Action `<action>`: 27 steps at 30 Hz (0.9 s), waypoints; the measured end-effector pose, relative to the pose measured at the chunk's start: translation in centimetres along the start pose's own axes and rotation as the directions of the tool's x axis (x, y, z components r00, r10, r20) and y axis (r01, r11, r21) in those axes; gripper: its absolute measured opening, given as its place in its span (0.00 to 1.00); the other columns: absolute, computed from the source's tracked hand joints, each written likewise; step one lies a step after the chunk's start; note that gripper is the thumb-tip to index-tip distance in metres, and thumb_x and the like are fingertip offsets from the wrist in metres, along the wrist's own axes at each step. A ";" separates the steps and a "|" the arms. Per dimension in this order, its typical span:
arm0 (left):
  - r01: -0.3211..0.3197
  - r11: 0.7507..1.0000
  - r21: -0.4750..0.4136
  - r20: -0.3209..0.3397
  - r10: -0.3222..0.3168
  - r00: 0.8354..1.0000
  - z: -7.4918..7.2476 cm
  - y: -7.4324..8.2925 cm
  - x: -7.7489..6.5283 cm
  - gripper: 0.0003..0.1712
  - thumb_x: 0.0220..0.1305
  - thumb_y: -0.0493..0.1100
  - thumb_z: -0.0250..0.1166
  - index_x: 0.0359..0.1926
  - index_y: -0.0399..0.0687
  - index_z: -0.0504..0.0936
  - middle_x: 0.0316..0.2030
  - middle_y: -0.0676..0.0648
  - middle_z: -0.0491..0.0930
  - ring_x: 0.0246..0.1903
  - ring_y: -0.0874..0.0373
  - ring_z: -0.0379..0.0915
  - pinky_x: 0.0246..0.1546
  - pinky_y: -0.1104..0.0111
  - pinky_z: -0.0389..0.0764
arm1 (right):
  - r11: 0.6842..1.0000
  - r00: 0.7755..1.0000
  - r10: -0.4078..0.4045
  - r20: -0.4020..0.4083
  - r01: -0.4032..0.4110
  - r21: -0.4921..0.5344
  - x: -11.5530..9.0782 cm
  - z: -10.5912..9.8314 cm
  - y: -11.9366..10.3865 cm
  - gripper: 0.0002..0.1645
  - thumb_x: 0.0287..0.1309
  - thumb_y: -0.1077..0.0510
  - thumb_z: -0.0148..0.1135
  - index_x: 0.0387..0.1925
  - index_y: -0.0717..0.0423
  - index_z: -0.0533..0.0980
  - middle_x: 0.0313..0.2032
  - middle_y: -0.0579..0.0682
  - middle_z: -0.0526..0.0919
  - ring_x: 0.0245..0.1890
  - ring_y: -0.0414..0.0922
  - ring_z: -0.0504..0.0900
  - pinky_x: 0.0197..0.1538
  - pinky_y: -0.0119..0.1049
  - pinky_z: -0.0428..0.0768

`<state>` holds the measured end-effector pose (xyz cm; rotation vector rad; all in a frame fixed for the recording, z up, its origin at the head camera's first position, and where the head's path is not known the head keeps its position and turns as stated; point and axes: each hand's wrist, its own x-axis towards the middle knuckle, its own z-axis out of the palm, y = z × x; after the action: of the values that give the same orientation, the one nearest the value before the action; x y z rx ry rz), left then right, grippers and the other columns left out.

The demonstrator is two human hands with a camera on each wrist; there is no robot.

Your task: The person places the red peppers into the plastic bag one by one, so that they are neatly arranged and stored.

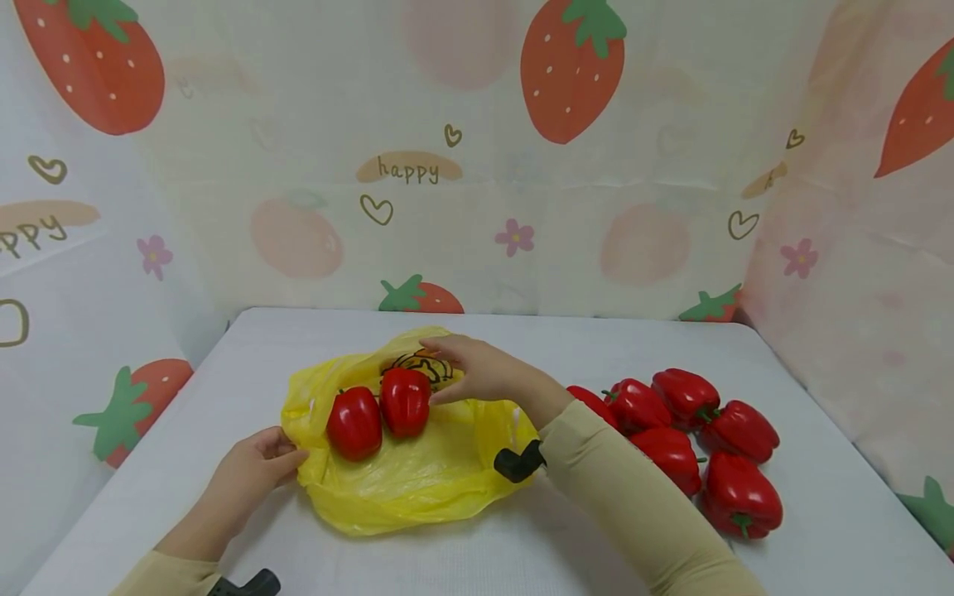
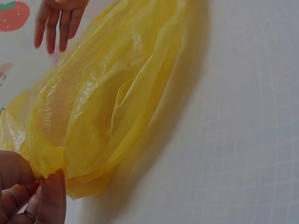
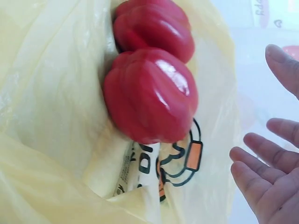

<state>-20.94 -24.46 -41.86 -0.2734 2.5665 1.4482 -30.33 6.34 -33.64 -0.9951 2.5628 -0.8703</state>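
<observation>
A yellow plastic bag [image 1: 417, 484] lies spread on the table with two red bell peppers inside, the left one [image 1: 354, 424] and the right one [image 1: 406, 402]. At the bag's left edge my left hand [image 1: 257, 463] pinches the plastic between thumb and fingers, plainer in the left wrist view, where the bag [image 2: 107, 93] rises from the fingertips. My right hand [image 1: 488, 374] is above the bag, just right of the peppers, with fingers spread and nothing held. The right wrist view has that hand [image 3: 268, 182] apart from the nearer pepper [image 3: 152, 95].
Several more red bell peppers [image 1: 743, 495] are grouped on the right of the white table [image 1: 477, 563], partly hidden behind my right forearm. Fabric walls [image 1: 477, 248] printed with strawberries and hearts stand around the back and sides.
</observation>
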 end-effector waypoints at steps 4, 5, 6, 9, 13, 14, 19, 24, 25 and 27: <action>0.005 1.000 0.000 0.002 -0.005 1.000 0.0 0.0 0.0 0.25 0.59 0.50 0.62 0.51 0.38 0.71 0.38 0.46 0.78 0.37 0.57 0.73 0.41 0.65 0.80 | 0.995 1.000 -0.021 0.009 0.020 0.103 -0.6 -0.6 0.0 0.48 0.47 0.52 0.69 0.67 0.51 0.56 0.65 0.49 0.61 0.64 0.47 0.62 0.63 0.39 0.64; 0.005 1.000 0.000 0.003 -0.005 1.000 0.0 0.0 0.0 0.25 0.59 0.50 0.62 0.51 0.38 0.71 0.38 0.46 0.78 0.37 0.57 0.73 0.41 0.65 0.80 | 0.992 1.000 -0.028 0.008 0.027 0.121 -0.8 -0.8 0.0 0.48 0.47 0.53 0.69 0.67 0.51 0.56 0.65 0.50 0.61 0.64 0.47 0.62 0.63 0.38 0.64; 0.004 1.000 -0.001 0.003 -0.004 1.000 0.0 0.0 0.0 0.25 0.59 0.49 0.62 0.51 0.38 0.71 0.38 0.46 0.78 0.37 0.57 0.73 0.41 0.65 0.80 | 0.990 0.999 -0.039 0.006 0.038 0.139 -1.0 -1.0 0.0 0.47 0.48 0.54 0.68 0.67 0.52 0.56 0.65 0.51 0.62 0.64 0.46 0.62 0.63 0.38 0.63; 0.002 1.000 -0.003 0.004 -0.002 1.000 0.1 0.1 -0.1 0.25 0.59 0.49 0.62 0.51 0.38 0.71 0.38 0.46 0.78 0.37 0.57 0.73 0.41 0.65 0.80 | 0.984 0.998 -0.067 -0.008 0.068 0.164 -1.5 -1.5 0.0 0.46 0.48 0.55 0.68 0.67 0.52 0.56 0.64 0.51 0.62 0.64 0.46 0.62 0.64 0.38 0.62; -0.001 1.000 -0.010 0.006 0.001 1.000 0.1 0.3 -0.3 0.25 0.59 0.49 0.62 0.52 0.37 0.71 0.38 0.46 0.78 0.37 0.57 0.73 0.41 0.65 0.80 | 0.985 0.997 -0.077 -0.025 0.080 0.150 -2.2 -2.2 0.2 0.46 0.48 0.55 0.68 0.66 0.51 0.57 0.63 0.49 0.64 0.63 0.47 0.63 0.64 0.38 0.62; -0.003 1.000 -0.010 0.007 0.003 1.000 0.1 0.3 -0.3 0.25 0.59 0.48 0.62 0.52 0.37 0.71 0.38 0.46 0.77 0.37 0.57 0.73 0.41 0.65 0.80 | 0.987 0.997 -0.074 -0.027 0.077 0.144 -2.4 -2.4 0.2 0.45 0.48 0.54 0.68 0.66 0.50 0.57 0.63 0.49 0.64 0.63 0.47 0.63 0.64 0.38 0.62; -0.014 1.000 -0.008 0.006 0.014 1.000 0.1 0.3 -0.4 0.24 0.60 0.48 0.62 0.52 0.37 0.71 0.38 0.46 0.77 0.37 0.57 0.73 0.41 0.66 0.80 | 0.989 0.998 -0.054 -0.036 0.058 0.135 -3.5 -3.2 0.5 0.44 0.48 0.54 0.68 0.66 0.48 0.59 0.63 0.50 0.64 0.63 0.46 0.63 0.64 0.39 0.62; -0.042 0.999 -0.020 0.001 0.042 0.999 0.1 0.1 -0.2 0.21 0.61 0.47 0.61 0.50 0.37 0.72 0.37 0.46 0.77 0.36 0.57 0.73 0.40 0.68 0.80 | 0.991 0.999 -0.009 -0.047 0.015 0.135 -5.0 -4.0 1.0 0.44 0.48 0.52 0.68 0.66 0.47 0.59 0.63 0.49 0.63 0.63 0.43 0.63 0.63 0.40 0.63; -0.045 0.999 -0.025 0.000 0.045 0.999 0.1 0.0 -0.2 0.21 0.61 0.47 0.61 0.50 0.37 0.72 0.37 0.46 0.77 0.36 0.57 0.73 0.40 0.68 0.80 | 0.991 0.999 0.006 -0.051 0.001 0.131 -5.3 -4.1 1.1 0.44 0.48 0.52 0.68 0.66 0.46 0.59 0.63 0.48 0.64 0.63 0.43 0.63 0.63 0.40 0.64; -0.045 0.999 -0.027 0.001 0.045 0.999 0.1 -0.1 -0.2 0.22 0.60 0.47 0.61 0.50 0.37 0.72 0.37 0.46 0.78 0.36 0.57 0.73 0.40 0.68 0.80 | 0.991 0.998 0.031 -0.059 -0.022 0.133 -6.0 -4.4 1.4 0.44 0.48 0.51 0.68 0.66 0.45 0.59 0.63 0.47 0.64 0.63 0.44 0.63 0.62 0.40 0.65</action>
<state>-20.73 -24.42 -41.93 -0.2198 2.5699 1.4985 -28.56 13.15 -30.90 -0.9071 2.5238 -1.0638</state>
